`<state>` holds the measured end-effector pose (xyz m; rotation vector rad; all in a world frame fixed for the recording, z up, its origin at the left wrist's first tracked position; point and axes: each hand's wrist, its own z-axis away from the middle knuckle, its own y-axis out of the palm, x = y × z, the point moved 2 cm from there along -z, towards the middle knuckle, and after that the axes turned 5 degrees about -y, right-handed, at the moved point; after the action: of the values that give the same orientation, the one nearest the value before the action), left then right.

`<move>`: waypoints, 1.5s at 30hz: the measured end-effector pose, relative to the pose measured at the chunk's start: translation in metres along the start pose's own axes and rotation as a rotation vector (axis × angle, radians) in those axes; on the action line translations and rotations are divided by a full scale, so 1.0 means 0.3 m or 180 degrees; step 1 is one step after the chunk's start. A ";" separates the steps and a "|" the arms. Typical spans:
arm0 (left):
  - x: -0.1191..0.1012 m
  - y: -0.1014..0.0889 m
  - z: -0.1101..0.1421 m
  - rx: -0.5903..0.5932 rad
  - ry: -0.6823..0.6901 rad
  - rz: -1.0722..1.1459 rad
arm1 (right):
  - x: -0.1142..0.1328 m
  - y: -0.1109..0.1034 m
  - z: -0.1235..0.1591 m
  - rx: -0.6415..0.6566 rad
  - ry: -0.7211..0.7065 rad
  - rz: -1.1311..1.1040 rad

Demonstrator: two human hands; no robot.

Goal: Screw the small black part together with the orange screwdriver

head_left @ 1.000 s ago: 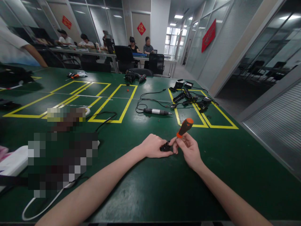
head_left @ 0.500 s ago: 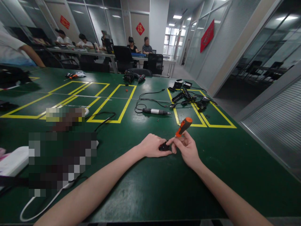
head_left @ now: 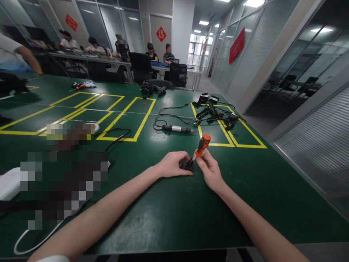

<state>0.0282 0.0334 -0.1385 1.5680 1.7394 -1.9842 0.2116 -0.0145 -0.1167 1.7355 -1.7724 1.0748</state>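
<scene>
My left hand [head_left: 174, 163] curls around a small black part [head_left: 189, 165] on the green table, thumb along its near side and fingers at its far side. What kind of part it is cannot be made out. In my right hand [head_left: 209, 169] is a screwdriver [head_left: 203, 145] with an orange and dark grey handle, pinched near the lower end of the handle. The handle leans up and slightly right, and its lower end is close to the black part. The screwdriver's tip is too small to make out.
Ahead lies a corded electric screwdriver [head_left: 178, 128]. Black cables and devices [head_left: 212, 112] are piled inside yellow tape at the right. A power drill [head_left: 161, 91] rests at the back. A white cable [head_left: 40, 251] loops at the left. People sit at a far desk [head_left: 109, 60].
The screwdriver has shifted left toward the black part and stands more upright. My left fingers have opened a little, showing more of the part. The whole view has shifted slightly.
</scene>
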 end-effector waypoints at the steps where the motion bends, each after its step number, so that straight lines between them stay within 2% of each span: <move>1: 0.000 0.002 -0.002 0.0096 -0.0092 0.0202 | -0.005 0.001 0.001 0.0012 -0.0059 0.0047; 4: -0.009 0.010 -0.005 0.0384 -0.0223 0.0590 | -0.022 0.004 0.005 -0.0014 -0.0193 0.0202; 8: -0.024 0.008 -0.005 0.0757 -0.0218 0.0842 | -0.033 0.001 0.002 0.0005 -0.0151 0.0254; 12: -0.032 -0.049 -0.018 0.0891 -0.0137 0.0979 | -0.019 0.003 -0.006 0.0184 -0.0155 0.0180; 13: -0.039 -0.074 -0.022 0.0843 -0.0104 0.1048 | -0.014 0.005 -0.008 0.0214 -0.0174 0.0157; 15: -0.072 -0.138 -0.026 0.0378 0.0112 0.1332 | -0.006 0.009 -0.009 0.0234 -0.0195 0.0139; 16: -0.100 -0.173 -0.023 0.0039 0.0277 0.1426 | -0.003 0.010 -0.010 0.0227 -0.0186 0.0135; 18: -0.176 -0.226 -0.011 -0.0272 0.0664 0.1444 | 0.000 0.013 -0.009 0.0211 -0.0138 0.0124; 20: -0.263 -0.260 0.004 -0.0436 0.0919 0.1245 | 0.000 0.015 -0.009 0.0192 -0.0095 0.0113; 23: -0.373 -0.282 0.019 -0.0681 0.1178 0.0488 | -0.001 0.017 -0.008 0.0197 -0.0094 0.0090; 26: -0.427 -0.289 0.016 -0.0640 0.1415 -0.0280 | -0.007 0.015 -0.007 0.0226 -0.0100 0.0021; 30: -0.426 -0.302 0.005 -0.0793 0.1358 -0.0708 | -0.027 -0.001 0.001 0.0466 -0.0046 0.0041; 33: -0.421 -0.299 0.006 -0.0862 0.1187 -0.1160 | -0.048 -0.023 0.011 0.0978 -0.0088 0.0318; 35: -0.426 -0.295 0.012 -0.0942 0.0940 -0.1543 | -0.065 -0.035 0.018 0.1398 -0.0002 0.0557; 37: -0.438 -0.294 0.021 -0.1070 0.0688 -0.1882 | -0.079 -0.042 0.021 0.1623 0.0084 0.0696; 39: -0.454 -0.293 0.030 -0.1034 0.0652 -0.2031 | -0.084 -0.043 0.021 0.1645 0.0063 0.0749; 43: -0.459 -0.286 0.040 -0.0690 0.0931 -0.1839 | -0.070 -0.026 0.019 0.1581 0.0002 0.0803; 45: -0.449 -0.283 0.040 -0.0720 0.1004 -0.1866 | -0.057 -0.012 0.020 0.1620 0.0025 0.0798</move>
<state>0.0320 -0.0172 0.0129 1.4722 2.6959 -1.6959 0.2185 -0.0080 -0.1327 1.8012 -1.8579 1.7607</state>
